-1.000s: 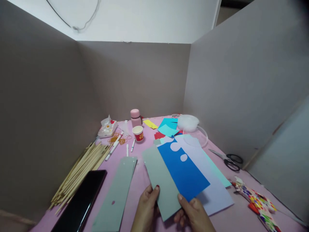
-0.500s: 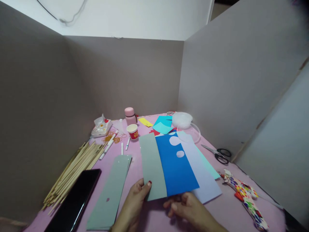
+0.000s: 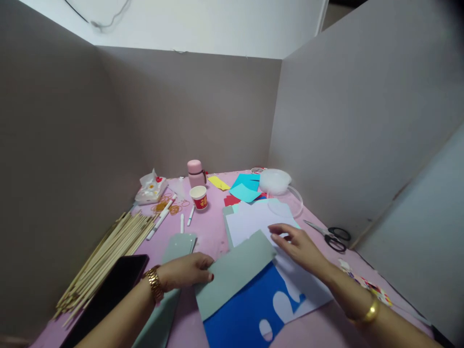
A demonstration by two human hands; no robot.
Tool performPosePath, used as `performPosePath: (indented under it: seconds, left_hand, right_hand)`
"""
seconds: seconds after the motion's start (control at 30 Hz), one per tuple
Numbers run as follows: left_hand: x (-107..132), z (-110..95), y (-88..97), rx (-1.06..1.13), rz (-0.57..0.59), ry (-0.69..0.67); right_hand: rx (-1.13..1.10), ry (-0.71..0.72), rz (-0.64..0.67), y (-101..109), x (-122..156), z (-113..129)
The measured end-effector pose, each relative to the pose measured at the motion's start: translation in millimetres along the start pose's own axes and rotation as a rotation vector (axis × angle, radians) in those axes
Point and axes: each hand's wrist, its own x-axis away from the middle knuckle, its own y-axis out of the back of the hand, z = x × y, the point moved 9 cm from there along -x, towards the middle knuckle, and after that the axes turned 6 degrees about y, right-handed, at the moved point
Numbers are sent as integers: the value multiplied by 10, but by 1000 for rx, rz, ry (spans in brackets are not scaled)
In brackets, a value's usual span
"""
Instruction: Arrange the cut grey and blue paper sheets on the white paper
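One grey card [image 3: 235, 273] is near the front of the pink table [image 3: 213, 234], and one blue paper [image 3: 235, 316] lies next to it, low in the view. The left hand [image 3: 190, 270] pinches the card's left side. The right hand [image 3: 295, 244] is near the card's far corner with its thumb and fingers apart, over a white paper [image 3: 250, 220]. It is hard to be sure if that hand touches the white paper. Two round holes show in the blue paper, and its bottom is cut off by the edge of the view.

To the left are grey strips [image 3: 179, 239], one on top of another, partly under the left arm. One black phone [image 3: 125, 268] is partly covered by that arm too. Beside it is a bunch of sticks [image 3: 108, 256], too many to count.

Farther back there are four white pens [image 3: 182, 223], one paper cup [image 3: 200, 199], one pink bottle [image 3: 195, 176], one yellow paper [image 3: 219, 182] and one see-through tub [image 3: 274, 181]. One pair of scissors [image 3: 337, 237] lies on the right. The right arm hides part of a bright, spotted thing [image 3: 379, 292] there.
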Motion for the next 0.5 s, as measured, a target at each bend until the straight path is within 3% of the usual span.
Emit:
performPosePath:
  seconds: [0.1,0.2,0.33,0.5]
  left_hand:
    - [-102,-19,56,-258,-26,22]
    - [-182,-9,87,-455,-55,40]
    - [-250,16,73,-586,-62,49]
    - [-275,25,90,-575,-60,51]
  right_hand:
    - [19,138,162,-297,-42,123]
    - [74,199,244,-445,-50,92]
    - [130,190,361,-637,-144,21]
    - [91,105,562,-922,-257,-13]
